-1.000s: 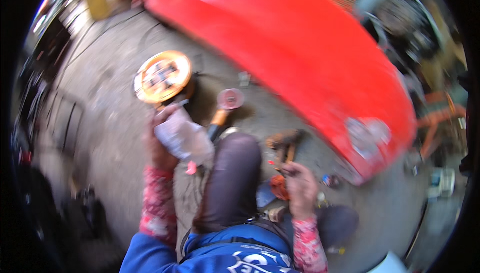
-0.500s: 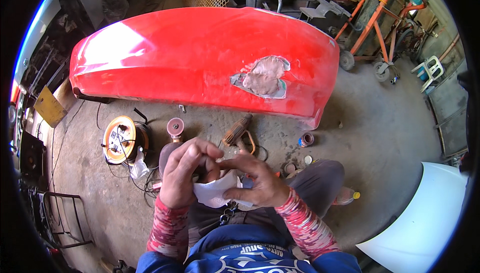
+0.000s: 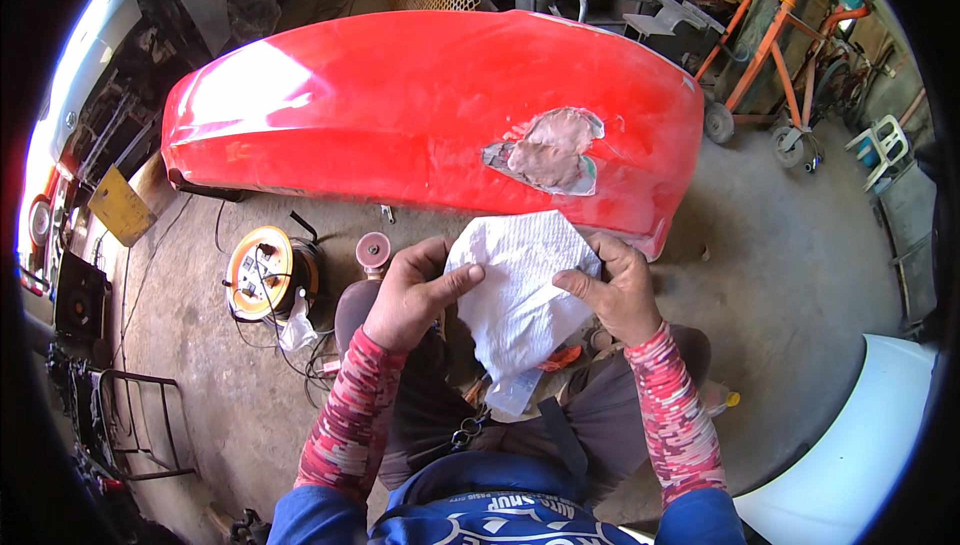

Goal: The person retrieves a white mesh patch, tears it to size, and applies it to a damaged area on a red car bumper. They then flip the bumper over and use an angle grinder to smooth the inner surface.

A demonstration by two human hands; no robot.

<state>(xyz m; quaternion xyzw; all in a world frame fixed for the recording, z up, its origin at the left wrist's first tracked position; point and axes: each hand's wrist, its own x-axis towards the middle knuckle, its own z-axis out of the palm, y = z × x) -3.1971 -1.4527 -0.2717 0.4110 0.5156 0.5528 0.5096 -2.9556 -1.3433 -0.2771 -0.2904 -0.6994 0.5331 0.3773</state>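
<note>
A white textured paper towel (image 3: pixel 525 290) is spread between my hands above my lap. Its left edge is pinched between the thumb and fingers of my left hand (image 3: pixel 418 290). My right hand (image 3: pixel 622 290) grips the opposite edge the same way, thumb on top. Just beyond the towel lies a long red car bumper (image 3: pixel 400 105). On its right part is a rough patch of pinkish-grey filler (image 3: pixel 550 153) with bare, chipped edges. Below the towel, a pale see-through object (image 3: pixel 513 394) shows in part; its kind is unclear. The towel hides the floor behind it.
An orange cable reel (image 3: pixel 262 275) with loose cords stands at left, beside a grinder with a round pink disc (image 3: pixel 373 249). An orange hand truck (image 3: pixel 770 55) stands far right. A white panel (image 3: pixel 850 445) lies near right, and a yellow-capped bottle (image 3: pixel 718 400) by my leg.
The crumpled paper towel has been opened out flat between my hands. Both hands have moved apart and forward. The tool on the floor beyond them is now hidden behind the towel.
</note>
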